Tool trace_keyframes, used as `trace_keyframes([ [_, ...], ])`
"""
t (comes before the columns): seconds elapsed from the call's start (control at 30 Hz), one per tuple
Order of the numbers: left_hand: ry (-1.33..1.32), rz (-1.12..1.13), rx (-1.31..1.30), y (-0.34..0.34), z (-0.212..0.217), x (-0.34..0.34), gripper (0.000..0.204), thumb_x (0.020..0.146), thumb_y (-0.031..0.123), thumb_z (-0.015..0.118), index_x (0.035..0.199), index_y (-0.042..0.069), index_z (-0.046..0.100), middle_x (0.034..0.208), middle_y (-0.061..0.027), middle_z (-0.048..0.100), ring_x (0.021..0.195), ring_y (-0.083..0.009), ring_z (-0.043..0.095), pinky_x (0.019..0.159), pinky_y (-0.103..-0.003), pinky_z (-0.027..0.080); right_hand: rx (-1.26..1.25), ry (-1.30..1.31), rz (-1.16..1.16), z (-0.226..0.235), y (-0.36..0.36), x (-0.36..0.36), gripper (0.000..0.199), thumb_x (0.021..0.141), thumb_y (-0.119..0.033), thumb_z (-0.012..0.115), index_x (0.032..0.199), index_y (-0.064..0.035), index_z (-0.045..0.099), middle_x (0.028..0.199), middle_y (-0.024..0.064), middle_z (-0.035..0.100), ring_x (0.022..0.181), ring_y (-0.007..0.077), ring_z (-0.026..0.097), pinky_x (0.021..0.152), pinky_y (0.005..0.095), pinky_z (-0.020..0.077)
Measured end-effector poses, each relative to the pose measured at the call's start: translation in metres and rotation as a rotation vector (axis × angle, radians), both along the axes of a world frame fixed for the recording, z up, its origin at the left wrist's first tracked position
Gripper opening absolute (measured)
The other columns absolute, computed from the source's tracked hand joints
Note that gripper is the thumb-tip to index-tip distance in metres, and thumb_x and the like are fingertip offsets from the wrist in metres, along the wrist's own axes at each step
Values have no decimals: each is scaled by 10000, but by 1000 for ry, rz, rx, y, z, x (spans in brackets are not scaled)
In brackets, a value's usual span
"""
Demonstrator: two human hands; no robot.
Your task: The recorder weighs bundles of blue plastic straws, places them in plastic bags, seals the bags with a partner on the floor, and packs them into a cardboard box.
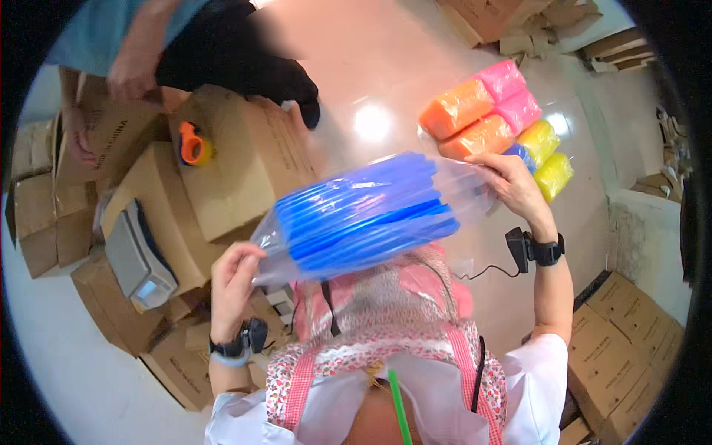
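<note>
A clear plastic bag (445,178) packed with long blue straw-like sticks (363,215) is stretched sideways in front of my body. My left hand (236,278) is closed on the bag's gathered left end. At the other side, my right hand (512,184) pinches the loose plastic of the right end, beyond the tips of the sticks. The bag hangs level between the two hands, tilted slightly up to the right. Below it are my lap and a pink flowered apron (386,341).
Wrapped bundles in orange (463,107), pink (512,93) and yellow (552,174) lie on the floor at the far right. Cartons (237,159) stand at left, with a tape dispenser (194,144) and a grey scale (139,256) on them. Another person's hand (133,74) is at upper left.
</note>
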State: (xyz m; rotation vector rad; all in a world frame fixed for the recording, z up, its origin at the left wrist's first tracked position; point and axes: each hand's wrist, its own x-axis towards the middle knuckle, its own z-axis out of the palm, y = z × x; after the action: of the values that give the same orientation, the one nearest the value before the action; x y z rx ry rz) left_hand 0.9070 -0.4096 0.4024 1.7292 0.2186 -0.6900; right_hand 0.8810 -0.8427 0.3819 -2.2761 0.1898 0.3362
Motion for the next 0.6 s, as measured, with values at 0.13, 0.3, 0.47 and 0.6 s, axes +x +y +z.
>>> trace_keyframes([
  [0.13, -12, -77, 99, -67, -139, -15, 75, 887, 162, 515, 869, 129, 580, 657, 96, 427, 550, -10, 344, 465, -172, 239, -243, -43, 209, -107, -64, -35, 287, 753, -26, 556, 1021, -100, 628, 655, 92, 587, 604, 213, 580, 563, 325, 456],
  [0.3, 163, -11, 33, -115, -372, -51, 102, 867, 74, 478, 821, 84, 568, 713, 65, 487, 668, -37, 419, 579, -189, 332, -422, 210, 371, -283, -109, -44, 302, 762, -28, 529, 1015, -151, 639, 760, 151, 627, 722, 327, 605, 635, 417, 481],
  [0.47, 146, -8, 100, -144, -523, -72, 100, 865, 75, 472, 827, 91, 563, 709, 65, 483, 658, -40, 415, 573, -195, 333, -477, 249, 383, -441, -132, -55, 297, 752, -44, 548, 1010, -154, 644, 756, 152, 628, 724, 326, 609, 646, 416, 486],
  [0.6, 161, 54, -29, -138, -520, -45, 109, 891, 100, 456, 843, 99, 554, 650, 85, 419, 573, -7, 369, 497, -171, 292, -506, -198, 520, -435, -94, -24, 488, 709, -87, 619, 1187, -57, 520, 1112, 160, 559, 1022, 336, 526, 885, 394, 427],
])
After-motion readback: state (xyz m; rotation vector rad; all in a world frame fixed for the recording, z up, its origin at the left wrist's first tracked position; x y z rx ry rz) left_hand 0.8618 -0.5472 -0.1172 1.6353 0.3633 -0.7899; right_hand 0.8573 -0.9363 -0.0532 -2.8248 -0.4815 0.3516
